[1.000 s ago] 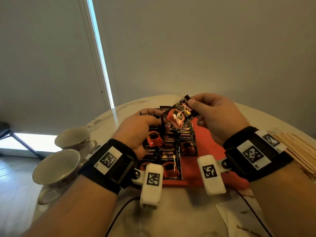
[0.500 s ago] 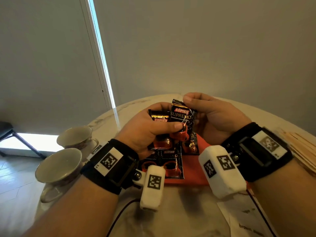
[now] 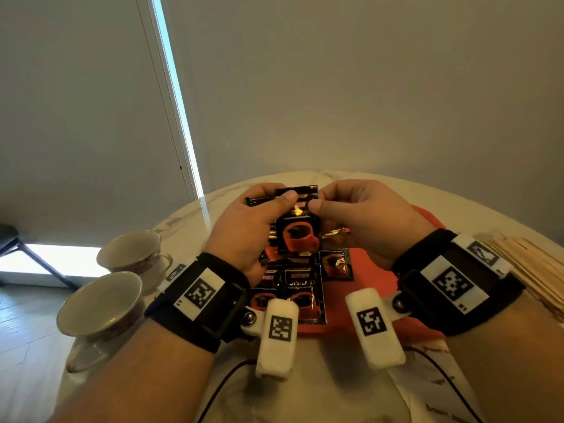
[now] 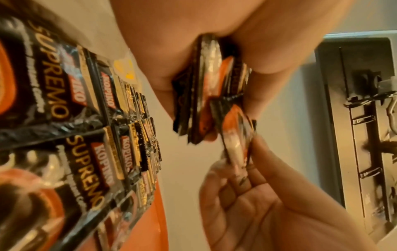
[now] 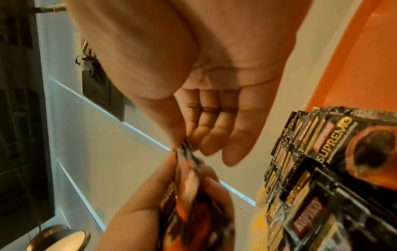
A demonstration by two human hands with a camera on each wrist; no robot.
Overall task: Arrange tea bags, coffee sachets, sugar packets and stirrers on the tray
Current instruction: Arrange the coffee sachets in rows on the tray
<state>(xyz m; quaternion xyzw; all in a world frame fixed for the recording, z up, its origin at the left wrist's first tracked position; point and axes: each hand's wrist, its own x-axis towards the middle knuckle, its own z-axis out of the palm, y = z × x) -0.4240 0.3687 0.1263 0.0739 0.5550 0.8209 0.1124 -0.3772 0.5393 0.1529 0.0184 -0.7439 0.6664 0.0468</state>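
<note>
Head view: The left hand (image 3: 244, 230) grips a small stack of coffee sachets (image 3: 297, 236) above the orange tray (image 3: 375, 276). The right hand (image 3: 363, 221) pinches the front sachet of that stack at its top edge. Several sachets (image 3: 305, 288) already lie in rows on the tray's left part. Wooden stirrers (image 3: 531, 267) lie right of the tray, on the table (image 3: 320, 389). Two cups (image 3: 100, 303) stand left of the tray. White paper packets (image 3: 439, 389) lie near the tray's front right corner.

Left wrist view: The left fingers (image 4: 167, 71) clamp the stack edge-on; the right fingertips (image 4: 257, 149) pinch one sachet apart from it.

Right wrist view: Thumb and forefinger (image 5: 180, 135) pinch the sachet edge; laid sachets (image 5: 322, 169) overlap on the tray (image 5: 354, 68).

Progress: Coffee placement appears partly done. The tray's right part is bare; stirrers remain off it. No tea bags are identifiable.
</note>
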